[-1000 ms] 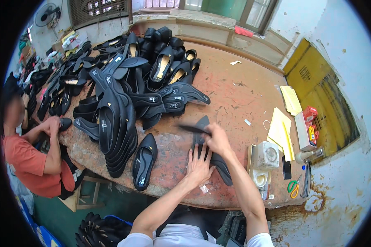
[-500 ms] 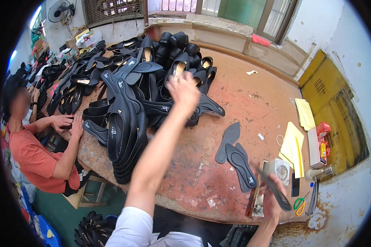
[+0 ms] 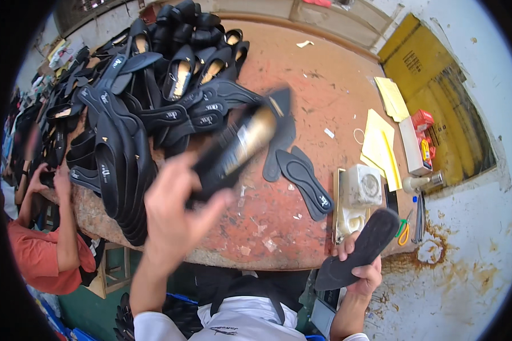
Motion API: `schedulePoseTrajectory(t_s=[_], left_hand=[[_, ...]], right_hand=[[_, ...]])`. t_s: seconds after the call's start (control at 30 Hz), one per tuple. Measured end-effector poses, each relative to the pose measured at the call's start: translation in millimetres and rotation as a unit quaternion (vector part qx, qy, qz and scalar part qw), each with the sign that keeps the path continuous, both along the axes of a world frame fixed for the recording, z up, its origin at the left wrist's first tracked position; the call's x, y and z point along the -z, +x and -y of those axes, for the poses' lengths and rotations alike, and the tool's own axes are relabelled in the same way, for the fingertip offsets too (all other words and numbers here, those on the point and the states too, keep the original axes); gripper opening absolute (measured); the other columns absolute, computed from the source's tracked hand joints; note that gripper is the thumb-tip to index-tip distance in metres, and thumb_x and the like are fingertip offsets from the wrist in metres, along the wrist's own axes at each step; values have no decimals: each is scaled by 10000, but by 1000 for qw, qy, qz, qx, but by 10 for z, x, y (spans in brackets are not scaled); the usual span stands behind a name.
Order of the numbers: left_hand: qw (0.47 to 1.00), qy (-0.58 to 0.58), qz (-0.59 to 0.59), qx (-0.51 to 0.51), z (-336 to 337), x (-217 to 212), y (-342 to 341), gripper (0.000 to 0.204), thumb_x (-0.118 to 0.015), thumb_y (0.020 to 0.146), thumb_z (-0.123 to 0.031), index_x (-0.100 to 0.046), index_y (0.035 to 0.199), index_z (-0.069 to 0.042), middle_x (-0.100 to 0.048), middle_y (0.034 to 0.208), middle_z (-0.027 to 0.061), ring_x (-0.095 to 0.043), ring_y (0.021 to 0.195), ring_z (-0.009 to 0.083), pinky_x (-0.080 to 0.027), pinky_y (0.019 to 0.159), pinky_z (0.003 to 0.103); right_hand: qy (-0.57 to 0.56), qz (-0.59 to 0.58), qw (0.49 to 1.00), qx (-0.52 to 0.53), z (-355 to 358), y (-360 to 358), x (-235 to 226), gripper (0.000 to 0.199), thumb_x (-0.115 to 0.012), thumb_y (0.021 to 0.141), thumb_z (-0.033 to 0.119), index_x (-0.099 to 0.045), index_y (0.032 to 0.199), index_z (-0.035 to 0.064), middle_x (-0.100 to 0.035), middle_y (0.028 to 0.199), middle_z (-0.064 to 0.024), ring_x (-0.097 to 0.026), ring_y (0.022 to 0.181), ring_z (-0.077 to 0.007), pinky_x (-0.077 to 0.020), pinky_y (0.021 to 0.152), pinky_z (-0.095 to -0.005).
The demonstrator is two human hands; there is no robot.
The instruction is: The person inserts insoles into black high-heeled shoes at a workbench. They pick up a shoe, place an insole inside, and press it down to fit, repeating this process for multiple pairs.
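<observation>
left hand (image 3: 173, 213) raised mid-frame, fingers curled in a grip; right hand (image 3: 361, 267) low at right, fingers closed.

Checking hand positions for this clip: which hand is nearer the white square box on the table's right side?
Right. The right hand, holding a black sole, sits just below the white square box; the left hand is far to its left, gripping a black shoe.

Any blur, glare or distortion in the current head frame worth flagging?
Head view: the black shoe in the left hand is streaked with motion blur; the sole in the right hand is sharper. Fisheye bends the table edge, and black vignette fills the corners. Daylight is even, with mild glare on the yellow board.
</observation>
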State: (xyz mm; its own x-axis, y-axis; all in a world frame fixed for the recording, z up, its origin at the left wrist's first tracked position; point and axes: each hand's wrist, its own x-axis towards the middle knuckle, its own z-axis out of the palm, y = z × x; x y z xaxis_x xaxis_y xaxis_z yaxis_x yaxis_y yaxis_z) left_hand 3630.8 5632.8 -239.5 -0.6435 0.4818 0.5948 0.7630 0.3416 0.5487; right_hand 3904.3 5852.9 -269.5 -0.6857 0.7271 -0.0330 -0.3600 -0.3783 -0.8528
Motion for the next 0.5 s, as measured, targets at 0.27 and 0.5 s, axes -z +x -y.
schedulePoseTrajectory(t_s=[0.27,0.5], left_hand=[[954,-169,155,193,645,1324,863,412,-896,821,-109,-681,1162,-24,-653,1405,203,-655,1307,441,-578,1059,501],[964,-144,223,-29,599,1467,1414,664,-840,951,-233,-581,1469,91,-631,1456,294,-647,1312,471,-536,1105,498]], right_hand=[[494,245,801,-233,-31,89,161,469,-962,678,198,-602,952,73,-610,977,-102,-602,867,-234,-471,787,-359],[657,249,651,-287,283,-422,633,298,-897,798,158,-766,1059,99,-725,1248,-50,-659,1087,-249,-473,968,-424]])
